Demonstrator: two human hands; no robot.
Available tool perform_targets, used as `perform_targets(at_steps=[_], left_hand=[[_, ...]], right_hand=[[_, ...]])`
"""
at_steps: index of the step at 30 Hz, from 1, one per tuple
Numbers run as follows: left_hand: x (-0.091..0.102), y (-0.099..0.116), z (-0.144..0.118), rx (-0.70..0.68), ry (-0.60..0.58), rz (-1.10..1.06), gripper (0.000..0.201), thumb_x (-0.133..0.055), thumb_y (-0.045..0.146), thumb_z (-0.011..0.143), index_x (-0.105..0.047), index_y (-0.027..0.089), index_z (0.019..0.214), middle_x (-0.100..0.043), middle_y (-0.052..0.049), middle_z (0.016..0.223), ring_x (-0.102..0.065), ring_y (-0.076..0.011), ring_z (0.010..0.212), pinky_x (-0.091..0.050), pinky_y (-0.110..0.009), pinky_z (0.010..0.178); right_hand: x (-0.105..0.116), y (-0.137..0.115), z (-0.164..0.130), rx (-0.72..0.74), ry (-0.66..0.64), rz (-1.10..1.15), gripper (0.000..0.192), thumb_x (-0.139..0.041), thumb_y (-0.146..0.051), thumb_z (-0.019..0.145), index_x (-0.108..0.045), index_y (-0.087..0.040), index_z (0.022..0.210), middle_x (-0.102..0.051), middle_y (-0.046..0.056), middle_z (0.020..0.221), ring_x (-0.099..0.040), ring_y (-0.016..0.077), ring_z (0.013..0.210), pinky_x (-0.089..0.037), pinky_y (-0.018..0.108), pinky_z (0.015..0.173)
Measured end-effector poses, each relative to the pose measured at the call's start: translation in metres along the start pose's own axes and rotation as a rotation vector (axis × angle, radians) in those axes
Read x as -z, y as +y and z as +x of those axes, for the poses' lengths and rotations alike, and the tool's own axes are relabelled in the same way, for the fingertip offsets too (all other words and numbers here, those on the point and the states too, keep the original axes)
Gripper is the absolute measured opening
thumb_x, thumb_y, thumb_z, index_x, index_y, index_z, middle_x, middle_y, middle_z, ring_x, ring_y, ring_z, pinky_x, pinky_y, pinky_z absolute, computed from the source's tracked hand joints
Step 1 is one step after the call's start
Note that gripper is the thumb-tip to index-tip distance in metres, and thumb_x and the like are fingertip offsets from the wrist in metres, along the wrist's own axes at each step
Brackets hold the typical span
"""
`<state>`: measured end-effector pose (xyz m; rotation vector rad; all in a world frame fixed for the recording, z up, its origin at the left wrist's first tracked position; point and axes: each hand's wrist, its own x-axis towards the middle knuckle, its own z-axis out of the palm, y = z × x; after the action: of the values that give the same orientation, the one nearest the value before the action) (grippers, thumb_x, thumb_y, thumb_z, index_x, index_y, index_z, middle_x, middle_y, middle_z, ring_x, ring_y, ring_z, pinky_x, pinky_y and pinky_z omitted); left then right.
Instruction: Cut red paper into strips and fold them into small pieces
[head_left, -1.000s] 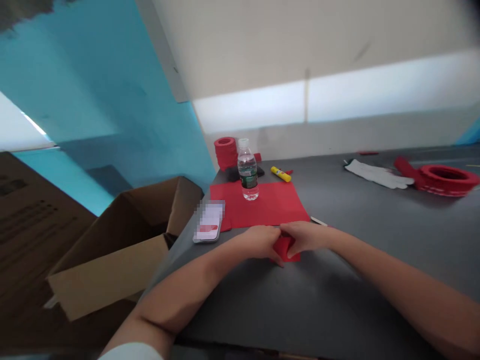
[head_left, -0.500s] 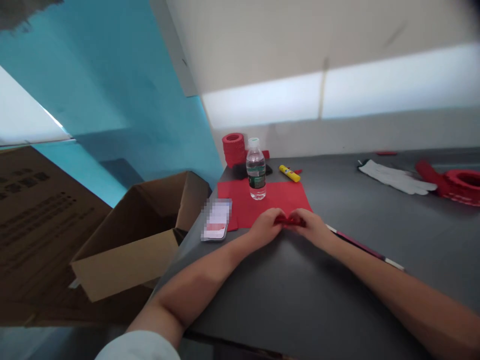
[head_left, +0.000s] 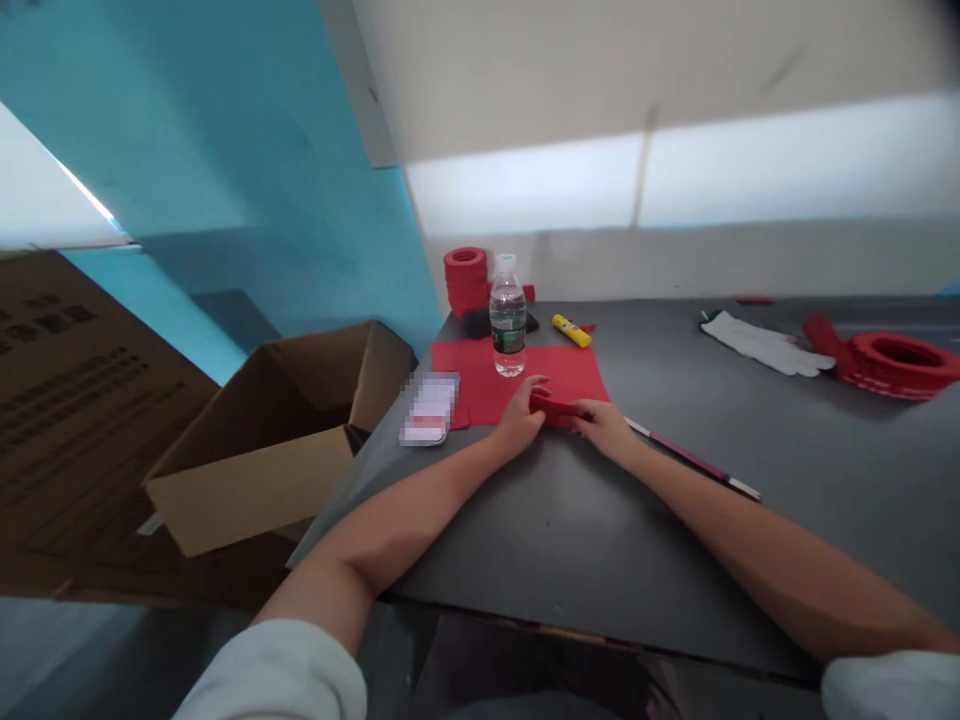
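My left hand (head_left: pixel 520 418) and my right hand (head_left: pixel 601 424) both grip a small folded red paper piece (head_left: pixel 556 407) between them. They hold it over the near edge of a flat red sheet (head_left: pixel 570 370) lying on the grey table (head_left: pixel 720 540). A clear water bottle (head_left: pixel 508 318) stands upright on that sheet, just beyond my left hand. Most of the folded piece is hidden by my fingers.
A phone (head_left: pixel 427 410) lies left of the sheet near the table edge. A thin pencil-like stick (head_left: pixel 690 459) lies right of my right hand. Farther back are a yellow glue stick (head_left: pixel 570 330), red ring stacks (head_left: pixel 465 278) (head_left: pixel 900 362) and a white glove (head_left: pixel 761 345). An open cardboard box (head_left: pixel 277 440) stands left of the table.
Both hands have carried the red piece away from me, from the bare table onto the near edge of the red sheet. The piece looks more tightly folded.
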<state>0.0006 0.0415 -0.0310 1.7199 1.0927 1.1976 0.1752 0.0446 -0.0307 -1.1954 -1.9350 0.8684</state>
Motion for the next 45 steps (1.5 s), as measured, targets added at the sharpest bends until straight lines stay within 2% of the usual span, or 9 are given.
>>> perform_targets(at_steps=[3,7,17,22,25,28,31,39,45], left_hand=[[0.000,0.002,0.000,0.017,0.038,-0.058,0.067,-0.044,0.002,0.060,-0.036,0.016,0.125,-0.049,-0.010,0.113,-0.053,-0.0182,0.101,-0.046,-0.035,0.089],[0.000,0.005,0.000,0.070,0.027,-0.118,0.071,-0.046,0.006,0.056,-0.036,0.017,0.125,-0.049,-0.009,0.111,-0.054,-0.0191,0.099,-0.045,-0.039,0.091],[0.001,0.008,-0.002,0.103,-0.043,-0.155,0.069,-0.050,0.008,0.056,-0.040,0.020,0.124,-0.048,-0.008,0.111,-0.054,-0.0194,0.097,-0.045,-0.040,0.090],[0.003,0.007,-0.001,0.093,-0.066,-0.154,0.073,-0.049,0.008,0.054,-0.038,0.019,0.125,-0.049,-0.008,0.112,-0.053,-0.0201,0.099,-0.044,-0.039,0.090],[0.004,0.003,0.001,0.103,-0.061,-0.135,0.074,-0.045,0.006,0.053,-0.037,0.018,0.126,-0.052,-0.008,0.108,-0.054,-0.0206,0.097,-0.045,-0.040,0.088],[0.004,-0.001,0.003,0.048,-0.048,-0.069,0.070,-0.044,0.005,0.056,-0.040,0.017,0.124,-0.053,-0.008,0.108,-0.054,-0.0200,0.098,-0.046,-0.040,0.089],[0.005,-0.003,0.003,-0.039,-0.006,0.032,0.065,-0.045,0.003,0.059,-0.043,0.017,0.123,-0.050,-0.010,0.118,-0.054,-0.0189,0.100,-0.044,-0.039,0.093],[0.005,0.000,0.002,-0.069,-0.198,0.170,0.044,-0.044,-0.001,0.068,-0.058,0.015,0.106,-0.063,-0.007,0.106,-0.058,-0.0188,0.102,-0.043,-0.037,0.097],[0.003,0.005,-0.001,-0.078,-0.190,0.198,0.028,-0.050,0.008,0.079,-0.060,0.016,0.103,-0.066,-0.005,0.101,-0.061,-0.0179,0.096,-0.047,-0.033,0.090]], right_hand=[[-0.001,0.005,0.000,-0.013,0.011,0.028,0.018,-0.058,-0.029,0.077,-0.066,-0.018,0.089,-0.063,0.001,0.066,-0.057,0.0125,0.058,-0.045,0.025,0.057],[-0.004,0.008,0.001,-0.027,0.026,0.066,0.034,-0.063,-0.030,0.076,-0.062,-0.019,0.108,-0.067,0.002,0.074,-0.061,0.0132,0.063,-0.049,0.026,0.062],[-0.007,0.014,0.002,0.030,-0.033,0.092,0.028,-0.055,-0.038,0.083,-0.070,-0.020,0.098,-0.067,0.004,0.075,-0.060,0.0138,0.064,-0.047,0.026,0.061],[-0.008,0.019,0.005,0.043,-0.031,0.086,0.035,-0.062,-0.031,0.077,-0.066,-0.022,0.111,-0.068,0.003,0.081,-0.059,0.0132,0.065,-0.047,0.026,0.062],[-0.008,0.018,0.006,0.027,0.002,0.076,0.027,-0.057,-0.024,0.079,-0.068,-0.020,0.104,-0.068,0.004,0.083,-0.060,0.0136,0.067,-0.047,0.026,0.064],[-0.006,0.015,0.005,0.003,0.032,0.074,0.023,-0.057,-0.024,0.079,-0.069,-0.018,0.097,-0.068,0.004,0.081,-0.060,0.0143,0.068,-0.047,0.027,0.066],[-0.005,0.012,0.003,-0.020,0.041,0.089,0.032,-0.060,-0.029,0.078,-0.066,-0.019,0.108,-0.068,0.003,0.080,-0.060,0.0140,0.067,-0.048,0.027,0.067],[-0.001,0.004,0.002,-0.054,0.050,0.071,0.014,-0.060,-0.025,0.074,-0.070,-0.019,0.082,-0.064,0.001,0.068,-0.056,0.0124,0.061,-0.044,0.024,0.060],[0.001,-0.004,-0.001,-0.100,0.044,0.117,0.021,-0.056,-0.034,0.076,-0.068,-0.017,0.084,-0.057,-0.001,0.056,-0.051,0.0111,0.051,-0.040,0.022,0.049]])
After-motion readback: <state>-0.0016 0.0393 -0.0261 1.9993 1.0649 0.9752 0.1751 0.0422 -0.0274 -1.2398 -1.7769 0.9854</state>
